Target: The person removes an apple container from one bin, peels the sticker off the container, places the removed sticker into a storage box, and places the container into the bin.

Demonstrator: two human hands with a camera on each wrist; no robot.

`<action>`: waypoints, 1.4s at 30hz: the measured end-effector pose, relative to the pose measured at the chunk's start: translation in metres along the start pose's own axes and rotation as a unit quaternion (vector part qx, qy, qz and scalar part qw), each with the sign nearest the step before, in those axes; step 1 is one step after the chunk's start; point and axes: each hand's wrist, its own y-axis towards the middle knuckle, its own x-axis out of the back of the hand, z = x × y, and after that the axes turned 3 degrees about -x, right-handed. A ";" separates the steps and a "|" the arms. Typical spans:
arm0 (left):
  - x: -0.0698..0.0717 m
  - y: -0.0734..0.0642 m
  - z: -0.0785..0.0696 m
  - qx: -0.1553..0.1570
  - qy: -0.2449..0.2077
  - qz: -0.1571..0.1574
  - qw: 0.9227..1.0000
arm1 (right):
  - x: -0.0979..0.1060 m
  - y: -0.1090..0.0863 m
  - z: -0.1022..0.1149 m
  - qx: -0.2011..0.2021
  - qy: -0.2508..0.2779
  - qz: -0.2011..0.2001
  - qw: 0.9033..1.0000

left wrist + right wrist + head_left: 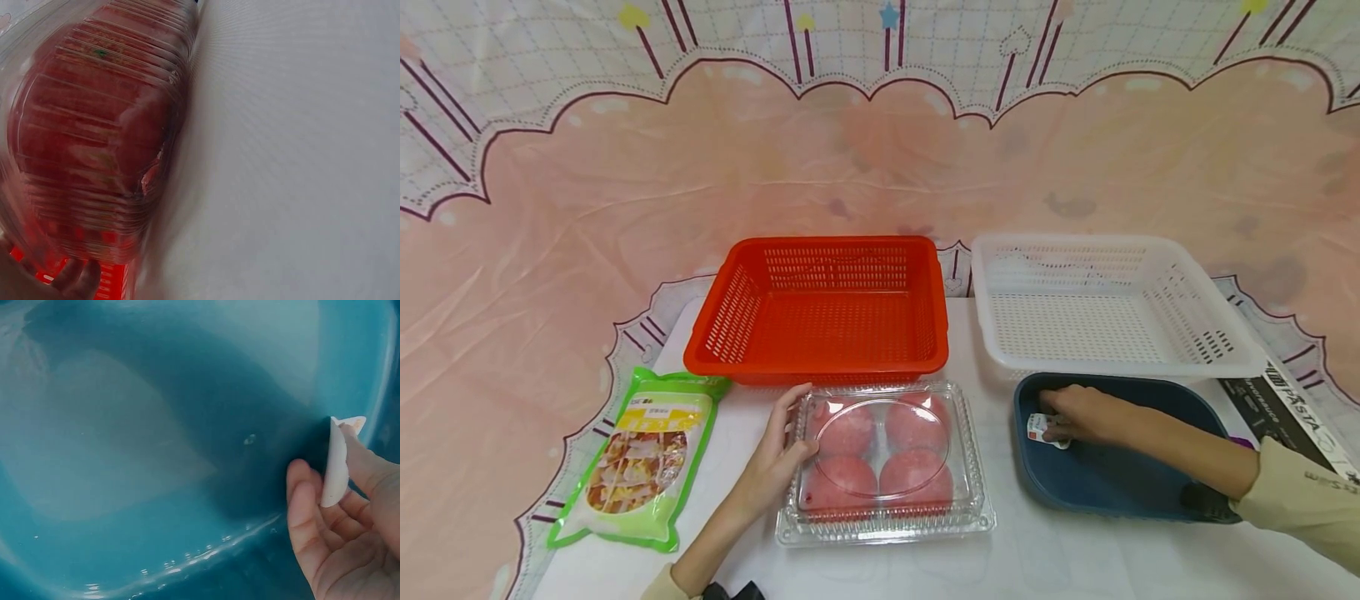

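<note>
My left hand [775, 454] grips the left side of a clear plastic clamshell box [973, 500], its thumb over the lid edge. Several round red fruits [917, 479] sit inside the closed box. In the left wrist view, fingertips [90, 278] show at the box's [94, 125] far end. My right hand [1086, 414] reaches down inside the left end of a dark blue basin [1120, 479]. Between its thumb and fingers it pinches a small, curled white label [1043, 429] with red-orange print. The right wrist view shows this label [337, 465] edge-on, near the basin wall.
A red plastic basket [835, 333] stands behind the clamshell box, and a white basket [1067, 329] behind the basin. On the left lies a green food packet [647, 458]. A black-and-white pasta package [1277, 408] lies at the right, partly hidden by the white basket and basin.
</note>
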 end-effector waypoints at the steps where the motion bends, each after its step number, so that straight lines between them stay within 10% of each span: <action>1: 0.000 0.000 0.000 0.000 0.000 0.000 1.000 | 0.000 0.000 0.000 -0.001 -0.002 0.000 1.000; 28: 0.000 0.000 0.002 0.009 -0.010 0.006 1.000 | 0.035 -0.009 0.022 0.029 -0.012 -0.023 0.999; 42: 0.000 0.001 0.002 0.011 -0.009 0.006 1.000 | 0.036 -0.014 0.055 0.062 0.090 -0.097 0.989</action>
